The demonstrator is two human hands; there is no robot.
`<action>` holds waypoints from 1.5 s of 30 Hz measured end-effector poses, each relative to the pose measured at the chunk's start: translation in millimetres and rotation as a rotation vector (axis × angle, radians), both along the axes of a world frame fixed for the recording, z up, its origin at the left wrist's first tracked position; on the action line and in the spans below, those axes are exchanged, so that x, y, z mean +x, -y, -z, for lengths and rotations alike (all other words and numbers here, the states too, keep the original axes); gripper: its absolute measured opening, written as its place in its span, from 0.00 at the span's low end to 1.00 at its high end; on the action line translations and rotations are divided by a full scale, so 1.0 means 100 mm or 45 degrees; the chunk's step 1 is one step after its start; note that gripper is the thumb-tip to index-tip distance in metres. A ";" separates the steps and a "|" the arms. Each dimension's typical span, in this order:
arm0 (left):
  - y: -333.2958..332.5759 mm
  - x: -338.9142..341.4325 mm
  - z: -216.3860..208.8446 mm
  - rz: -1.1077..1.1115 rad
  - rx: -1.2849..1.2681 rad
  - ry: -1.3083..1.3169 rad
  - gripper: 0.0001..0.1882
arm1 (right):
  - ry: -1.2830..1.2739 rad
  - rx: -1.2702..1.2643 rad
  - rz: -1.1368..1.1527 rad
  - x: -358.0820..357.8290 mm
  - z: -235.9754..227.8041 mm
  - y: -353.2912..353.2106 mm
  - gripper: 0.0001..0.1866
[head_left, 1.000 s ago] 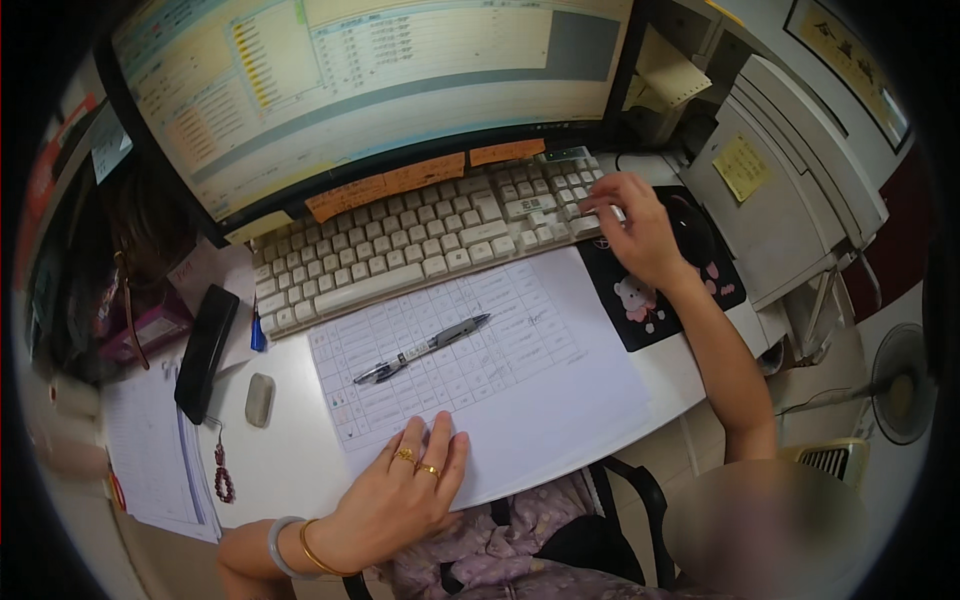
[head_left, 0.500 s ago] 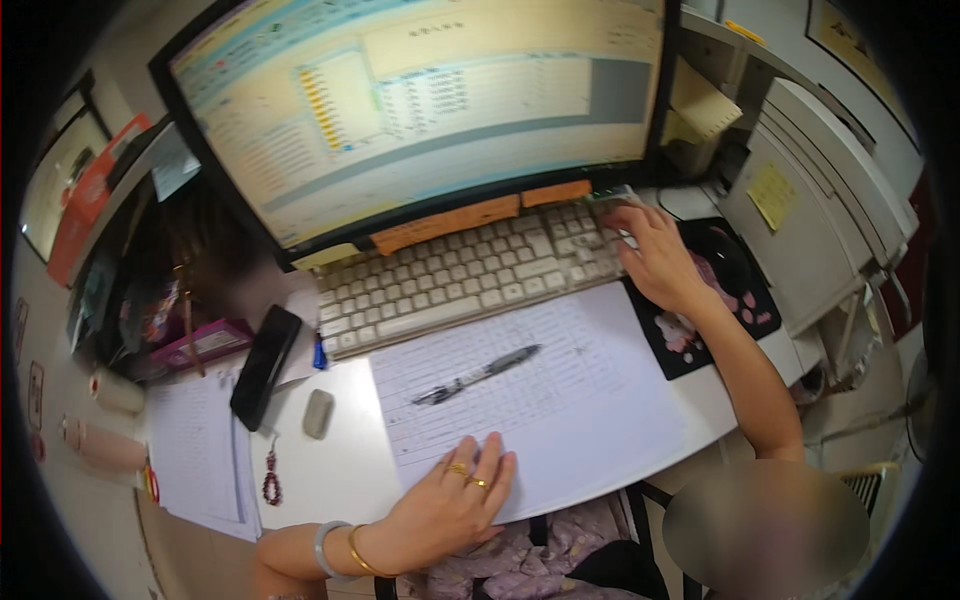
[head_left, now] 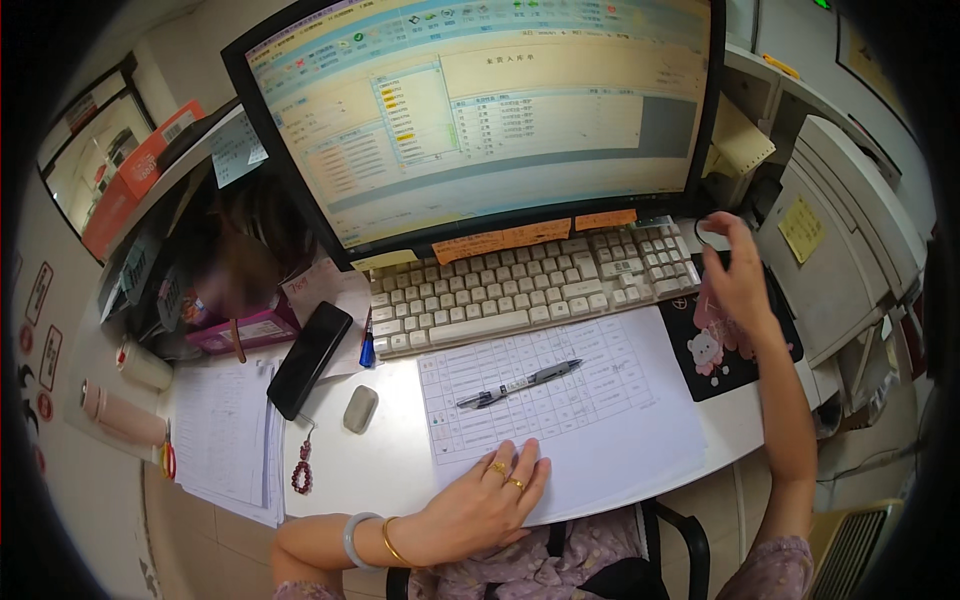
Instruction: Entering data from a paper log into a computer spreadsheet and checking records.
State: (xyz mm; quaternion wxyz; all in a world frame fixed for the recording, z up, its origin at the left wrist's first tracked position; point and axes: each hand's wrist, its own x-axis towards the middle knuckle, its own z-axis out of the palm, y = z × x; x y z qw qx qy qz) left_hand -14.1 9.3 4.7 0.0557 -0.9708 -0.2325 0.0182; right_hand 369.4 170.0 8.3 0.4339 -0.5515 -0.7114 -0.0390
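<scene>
My left hand (head_left: 487, 497), with gold rings, lies flat on the lower edge of a sheet of paper (head_left: 610, 440) printed with a grid. A grey-and-black pen (head_left: 520, 384) rests across the grid, just beyond my fingertips and apart from them. My right hand (head_left: 738, 272) is over the black mouse pad (head_left: 735, 375), its fingers bent and apart, with nothing visible between them. The mouse is not visible; my hand may be covering it. Left of that hand stands the off-white keyboard (head_left: 530, 290), below a monitor (head_left: 480, 130) that shows a table and a drop-down list.
Left of the paper lie an eraser (head_left: 360, 409), a black phone (head_left: 310, 360) with a beaded strap (head_left: 302, 472), a blue-capped pen (head_left: 367, 345) and stacked papers (head_left: 225, 430). A pink bottle (head_left: 122, 414) stands at far left. A beige machine (head_left: 845, 220) borders the right side.
My right hand has left the keyboard's right end and moved right over the mouse pad. My left hand stays on the paper. The whole view has shifted.
</scene>
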 end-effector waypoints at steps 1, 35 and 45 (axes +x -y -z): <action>0.00 0.00 0.00 -0.001 -0.001 -0.007 0.45 | 0.101 -0.029 0.099 0.12 -0.03 0.03 0.20; 0.52 0.24 0.45 -0.580 0.089 0.602 0.45 | 0.193 -0.101 0.281 0.89 0.56 0.36 0.21; 0.47 0.27 0.42 -0.587 0.107 0.625 0.44 | 0.224 -0.102 0.311 0.91 0.54 0.30 0.20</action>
